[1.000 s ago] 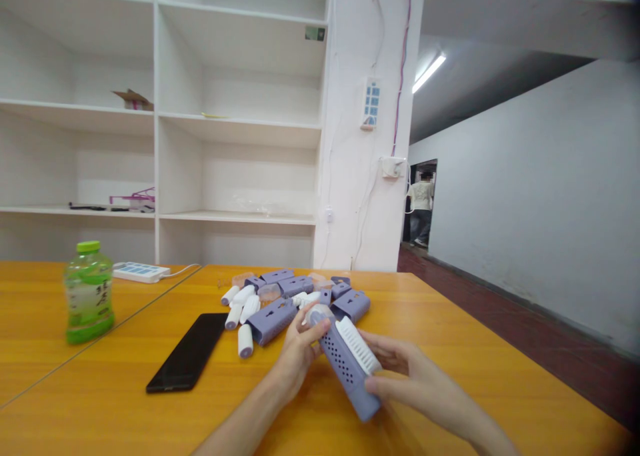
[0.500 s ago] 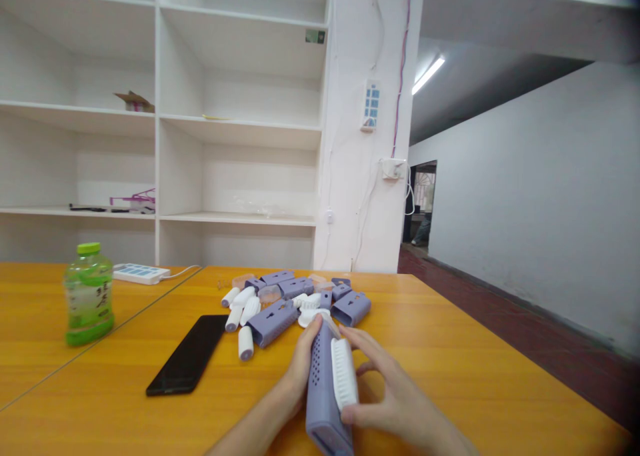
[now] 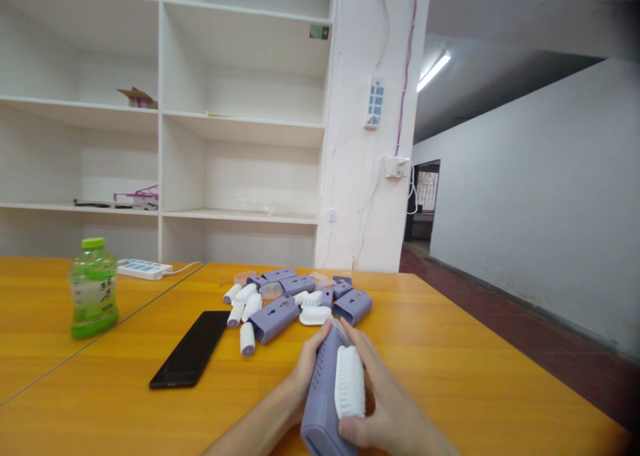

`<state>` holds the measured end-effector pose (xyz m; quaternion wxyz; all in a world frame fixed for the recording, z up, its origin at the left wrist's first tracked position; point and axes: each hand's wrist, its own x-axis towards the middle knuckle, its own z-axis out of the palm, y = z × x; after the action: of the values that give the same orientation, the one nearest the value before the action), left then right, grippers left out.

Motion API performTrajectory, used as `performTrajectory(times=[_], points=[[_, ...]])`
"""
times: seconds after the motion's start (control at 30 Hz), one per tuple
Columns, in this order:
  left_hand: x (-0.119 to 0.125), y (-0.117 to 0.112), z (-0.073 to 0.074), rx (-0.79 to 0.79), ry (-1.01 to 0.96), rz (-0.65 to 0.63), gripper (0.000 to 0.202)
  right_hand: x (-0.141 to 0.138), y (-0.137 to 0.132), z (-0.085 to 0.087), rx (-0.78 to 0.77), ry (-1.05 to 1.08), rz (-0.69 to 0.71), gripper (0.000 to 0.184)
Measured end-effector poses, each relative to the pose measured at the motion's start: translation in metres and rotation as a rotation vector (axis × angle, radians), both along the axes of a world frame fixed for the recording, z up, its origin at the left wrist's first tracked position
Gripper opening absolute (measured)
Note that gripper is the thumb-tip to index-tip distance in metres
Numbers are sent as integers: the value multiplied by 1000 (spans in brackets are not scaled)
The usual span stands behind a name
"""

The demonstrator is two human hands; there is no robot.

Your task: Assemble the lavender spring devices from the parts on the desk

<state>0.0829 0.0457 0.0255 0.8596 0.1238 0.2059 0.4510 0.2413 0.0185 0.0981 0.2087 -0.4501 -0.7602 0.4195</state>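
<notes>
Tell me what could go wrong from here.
The white brush could slip loose: the right grip has its thumb at the near end, and the view doesn't show whether it is fastened to the lilac perforated case.

The case is held tilted, so it might slide if the left grip loosens.

The nearest white cylinder lies loose on its side; a bump might set it rolling.
</notes>
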Motion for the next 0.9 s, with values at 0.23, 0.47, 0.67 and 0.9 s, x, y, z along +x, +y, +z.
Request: performTrajectory(times=[0.23, 0.47, 0.67, 0.9], points=[[3, 5, -2, -14, -46, -43, 52, -1, -2, -4, 131, -22, -4, 109], [3, 0, 7, -44, -91, -94, 54, -4, -4, -1, 151, -25, -7, 105], [5, 4, 7, -77, -101, -121, 52, 3, -8, -2, 185, -73, -19, 103], [3, 7, 0, -94, -112, -107, 59, -4, -7, -2, 29, 134, -77, 100]])
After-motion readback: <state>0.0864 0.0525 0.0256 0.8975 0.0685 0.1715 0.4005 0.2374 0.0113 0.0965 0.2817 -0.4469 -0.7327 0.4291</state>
